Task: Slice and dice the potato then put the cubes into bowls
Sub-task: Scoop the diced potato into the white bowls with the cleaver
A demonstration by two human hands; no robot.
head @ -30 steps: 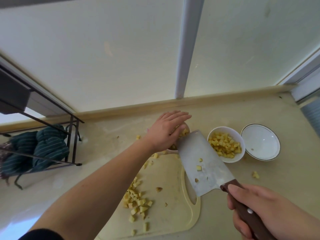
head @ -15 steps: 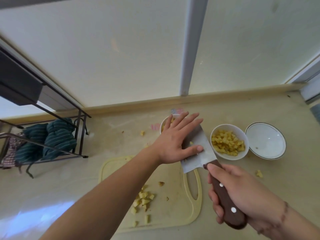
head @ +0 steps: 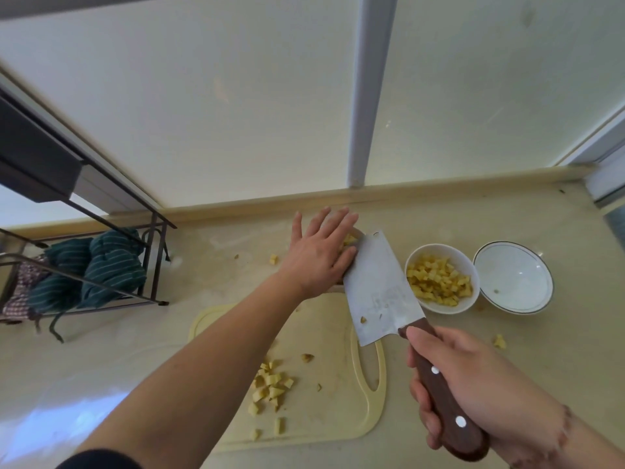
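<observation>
My right hand point(head: 473, 384) grips the brown wooden handle of a cleaver point(head: 378, 289), whose wide blade is tilted over a bowl behind the cutting board. My left hand point(head: 321, 252) lies flat with straight fingers over that bowl, its thumb against the blade's left edge; a few potato cubes point(head: 350, 239) show beneath the fingers and most of the bowl is hidden. A white bowl point(head: 468, 269) to the right is full of yellow cubes. Right of it stands a white bowl point(head: 514, 279) that holds only a tiny scrap. More cubes point(head: 270, 387) lie on the pale cutting board point(head: 321, 384).
Stray cubes lie on the beige counter point(head: 558, 367) at left of my hand point(head: 273, 258) and at right point(head: 500, 341). A dark wire rack point(head: 148, 265) with striped green cloths point(head: 108, 265) stands at the left. A white wall with a pipe point(head: 368, 96) backs the counter.
My left hand slid from the blade's face forward and left, now over the bowl. The cleaver's flat face is uncovered, with one small bit stuck on it.
</observation>
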